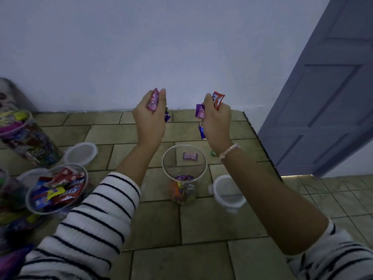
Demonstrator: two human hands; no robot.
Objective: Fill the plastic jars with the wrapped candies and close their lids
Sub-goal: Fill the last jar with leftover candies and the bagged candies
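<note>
- Head view, hands: your left hand (149, 120) curls its fingers round a pink candy (153, 101); your right hand (216, 118) clutches a red candy (218, 99) and purple ones, with a blue candy (201, 133) hanging loose below the palm.
- Head view, target: the open jar (163, 164) stands below and between your wrists, only its bottom covered. Its lid (228, 190) lies just beside it.
- Risk: both hands sit beyond the mouth; a release here likely lands on the tiles (201, 223).
- Risk: the slick foil wrappers may slip, the blue one first.
- Materials: the jar is thin, clear, round plastic, probably light and easily tipped; the lid is translucent.
</note>
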